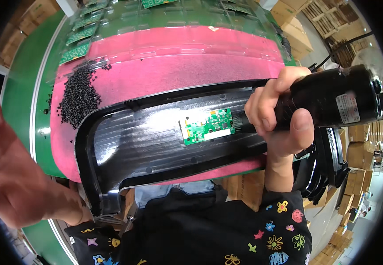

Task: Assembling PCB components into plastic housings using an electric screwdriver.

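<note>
Nearest the lens, a black cylindrical power tool (319, 99) fills the right side, its back end and black cable (346, 44) running toward the dark rim. The right hand (282, 104) is wrapped around its front, fingers closed on the barrel, and hides most of its nose; whether the tip touches the board cannot be told. At the left edge the left hand (17, 176) is raised and loosely open, with nothing visible in it, its fingers partly lost in the dark rim.

Between them a green circuit board (209, 126) lies inside a curved black plastic housing (134, 141), whose right end is hidden behind the right hand and tool. Glare washes out part of the housing floor. Beneath is a pink mat (129, 66), bearing a heap of small black pieces, probably screws (79, 95). Clear plastic trays (182, 46) cover its far edge, more circuit boards (81, 35) among them. Cardboard boxes (354, 176) stand at right.
</note>
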Demonstrator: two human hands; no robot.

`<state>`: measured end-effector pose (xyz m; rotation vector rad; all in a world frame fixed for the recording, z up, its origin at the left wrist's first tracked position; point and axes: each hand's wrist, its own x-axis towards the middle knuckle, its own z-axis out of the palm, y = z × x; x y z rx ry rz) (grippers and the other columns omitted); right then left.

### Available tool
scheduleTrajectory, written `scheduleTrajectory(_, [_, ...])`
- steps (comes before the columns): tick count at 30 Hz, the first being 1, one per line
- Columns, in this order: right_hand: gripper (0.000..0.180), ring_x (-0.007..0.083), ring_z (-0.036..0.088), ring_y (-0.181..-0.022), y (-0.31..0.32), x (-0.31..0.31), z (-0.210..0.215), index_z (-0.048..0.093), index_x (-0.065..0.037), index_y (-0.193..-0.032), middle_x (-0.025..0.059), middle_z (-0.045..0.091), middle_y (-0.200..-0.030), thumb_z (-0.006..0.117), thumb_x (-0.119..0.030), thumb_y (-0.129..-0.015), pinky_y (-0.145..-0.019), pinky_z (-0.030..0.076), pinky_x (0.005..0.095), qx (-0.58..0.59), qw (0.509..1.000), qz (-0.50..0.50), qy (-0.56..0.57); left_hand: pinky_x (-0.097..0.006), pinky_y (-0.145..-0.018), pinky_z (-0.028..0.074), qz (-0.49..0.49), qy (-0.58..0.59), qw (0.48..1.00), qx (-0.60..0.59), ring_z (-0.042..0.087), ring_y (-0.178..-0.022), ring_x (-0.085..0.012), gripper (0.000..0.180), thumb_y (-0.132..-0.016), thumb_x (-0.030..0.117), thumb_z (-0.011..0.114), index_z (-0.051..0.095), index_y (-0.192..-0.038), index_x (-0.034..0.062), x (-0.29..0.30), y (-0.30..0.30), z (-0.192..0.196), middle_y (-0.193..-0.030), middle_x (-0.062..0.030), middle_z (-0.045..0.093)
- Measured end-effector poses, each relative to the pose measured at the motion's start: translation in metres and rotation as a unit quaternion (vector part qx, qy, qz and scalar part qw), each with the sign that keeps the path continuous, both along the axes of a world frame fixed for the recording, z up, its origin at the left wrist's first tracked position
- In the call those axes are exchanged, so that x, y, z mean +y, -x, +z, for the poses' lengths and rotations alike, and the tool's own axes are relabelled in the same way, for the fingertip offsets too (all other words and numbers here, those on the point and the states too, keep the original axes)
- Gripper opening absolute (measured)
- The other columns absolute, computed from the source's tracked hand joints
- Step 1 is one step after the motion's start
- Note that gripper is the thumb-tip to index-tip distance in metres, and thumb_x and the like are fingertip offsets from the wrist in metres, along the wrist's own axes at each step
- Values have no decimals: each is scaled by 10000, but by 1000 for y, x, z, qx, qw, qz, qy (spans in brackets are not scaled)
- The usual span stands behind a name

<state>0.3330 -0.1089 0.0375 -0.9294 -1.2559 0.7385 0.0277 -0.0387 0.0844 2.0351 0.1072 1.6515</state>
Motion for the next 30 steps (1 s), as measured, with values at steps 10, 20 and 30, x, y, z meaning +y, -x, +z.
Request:
scheduleTrajectory(10, [153, 127, 540, -706, -42, 16, -5, 533, -50, -919, 22, 528, -759, 578, -196, -913, -778, 506, 369, 385, 918, -13, 94, -243, -394, 296, 317, 486, 754, 308, 406, -427, -73, 313, -941, 206, 556, 509, -690, 26, -86, 59, -98, -497, 11, 429])
scheduleTrajectory(20, [545, 203, 429, -1115, -23, -15, 17, 405, 39, -1313, 116, 413, -1246, 597, -122, -828, -1020, 390, 496, 225, 969, -75, 74, -397, -681, 561, 8, 734, 676, -63, 671, -812, -332, 766, -847, 540, 501, 449, -1217, -129, -171, 31, -172, -953, -287, 640])
scheduleTrajectory(30, [415, 242, 542, -798, -260, -32, 54, 481, -28, -1124, 93, 559, -929, 640, -105, -749, -695, 451, 385, -484, 668, -556, -108, -373, -704, 492, -127, 543, 768, -314, 615, -793, -276, 673, -765, 532, 632, 421, -1176, 43, -160, 184, -227, -1001, -171, 563])
